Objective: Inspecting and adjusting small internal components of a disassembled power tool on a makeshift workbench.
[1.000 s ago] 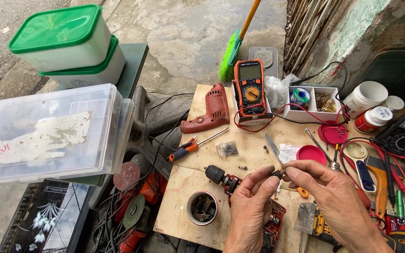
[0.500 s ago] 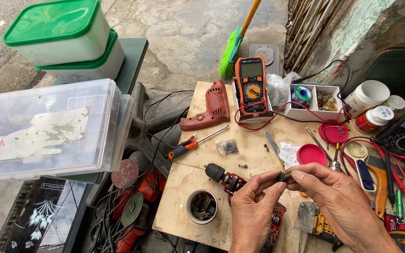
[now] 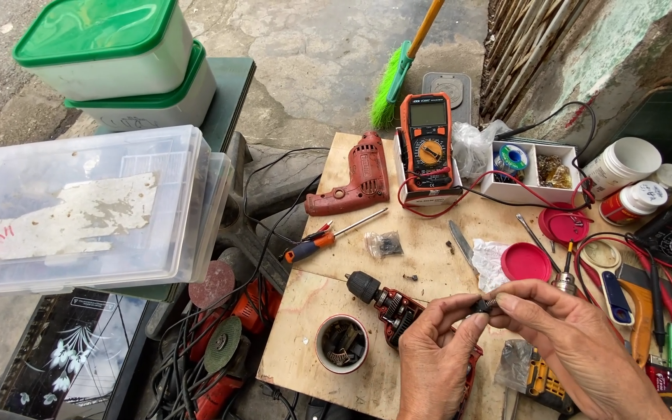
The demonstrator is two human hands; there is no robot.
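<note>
Leftmost, 2 green-lidded tubs (image 3: 118, 62) sit above clear plastic boxes (image 3: 87, 210). Next, on the wooden board (image 3: 305, 342): a red drill (image 3: 355, 183), a screwdriver (image 3: 328, 236), a cup (image 3: 341, 344). Centrally, left hand (image 3: 437, 358) and right hand (image 3: 577, 350) pinch 1 small dark part (image 3: 484, 304) between closed fingertips, above the board's near edge. Rightward lies a red lid (image 3: 526, 261).

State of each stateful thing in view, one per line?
Left hand: pinching a small dark part.
Right hand: fingers on the same part.
Multimeter: screen blank, red leads attached.
Green-lidded tubs: lids on, stacked.
Clear box: closed.
Red lid: off, lying loose on the board.
Cup: open, bits inside.
Red drill: lying on its side.
</note>
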